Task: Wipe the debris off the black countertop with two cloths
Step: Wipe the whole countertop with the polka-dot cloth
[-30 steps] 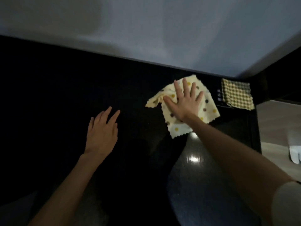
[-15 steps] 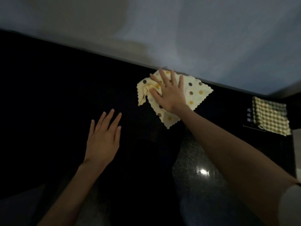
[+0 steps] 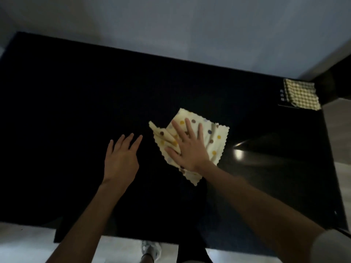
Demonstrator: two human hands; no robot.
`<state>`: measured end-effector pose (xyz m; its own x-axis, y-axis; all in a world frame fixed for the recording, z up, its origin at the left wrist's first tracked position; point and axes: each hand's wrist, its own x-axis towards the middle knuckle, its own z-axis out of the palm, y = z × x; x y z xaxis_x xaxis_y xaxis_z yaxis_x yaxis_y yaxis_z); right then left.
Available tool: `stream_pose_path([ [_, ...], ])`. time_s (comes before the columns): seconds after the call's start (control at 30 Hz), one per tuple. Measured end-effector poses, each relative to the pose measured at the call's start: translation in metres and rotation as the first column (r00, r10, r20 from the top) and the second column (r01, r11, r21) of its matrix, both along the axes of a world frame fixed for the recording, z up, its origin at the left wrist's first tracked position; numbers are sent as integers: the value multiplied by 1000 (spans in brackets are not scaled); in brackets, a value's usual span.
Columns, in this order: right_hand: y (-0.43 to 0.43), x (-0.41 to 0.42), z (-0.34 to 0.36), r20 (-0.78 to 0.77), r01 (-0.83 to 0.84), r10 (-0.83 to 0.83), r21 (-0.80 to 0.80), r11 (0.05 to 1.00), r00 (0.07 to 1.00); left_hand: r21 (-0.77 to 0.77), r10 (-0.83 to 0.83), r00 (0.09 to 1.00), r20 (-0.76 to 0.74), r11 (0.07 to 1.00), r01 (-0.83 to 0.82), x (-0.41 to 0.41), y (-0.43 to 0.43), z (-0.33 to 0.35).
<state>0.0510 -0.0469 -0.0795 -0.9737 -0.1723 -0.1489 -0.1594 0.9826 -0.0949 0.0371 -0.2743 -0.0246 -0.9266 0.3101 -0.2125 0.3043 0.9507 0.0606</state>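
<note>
Dotted cloth (image 3: pixel 212 137) under flat right grip (image 3: pixel 190 149); left grip (image 3: pixel 121 158) beside it

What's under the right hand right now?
The right hand lies flat, fingers spread, on the yellow polka-dot cloth, which lies on the black countertop, bunched into folds along one side. Whatever is beneath the cloth, debris included, is covered.
</note>
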Motion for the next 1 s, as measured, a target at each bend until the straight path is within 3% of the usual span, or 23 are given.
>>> stream_pose_path([
  [0.2,-55,108,8,15,75,-75,-11,997,997,9,-94,994,63,996,94,25,-20,9],
  [0.37,-48,170,16,61,64,-63,-12,998,996,22,-170,981,96,985,169,31,-21,15],
  [0.47,-15,204,15,72,263,-260,-27,965,963,13,-190,972,136,982,190,31,-19,15],
  [0.53,13,220,15,79,513,-509,-31,858,857,-8,-200,968,150,979,203,33,-18,14],
  [0.6,29,222,14,79,722,-720,10,692,690,-13,-203,967,153,978,207,35,-20,12],
  [0.67,27,204,13,70,852,-852,30,522,519,-7,-208,966,151,977,211,36,-24,9],
  [0.73,11,176,13,79,914,-910,-13,406,406,-14,-216,964,156,975,221,35,-26,8],
  [0.8,-10,146,12,101,889,-884,-68,452,457,-31,-223,959,177,972,232,33,-26,9],
  [0.9,-50,118,12,87,723,-718,-113,682,691,-43,-220,953,208,971,234,31,-23,10],
  [1.0,-85,127,13,73,496,-492,-55,867,868,-48,-184,964,194,979,197,35,-19,8],
])
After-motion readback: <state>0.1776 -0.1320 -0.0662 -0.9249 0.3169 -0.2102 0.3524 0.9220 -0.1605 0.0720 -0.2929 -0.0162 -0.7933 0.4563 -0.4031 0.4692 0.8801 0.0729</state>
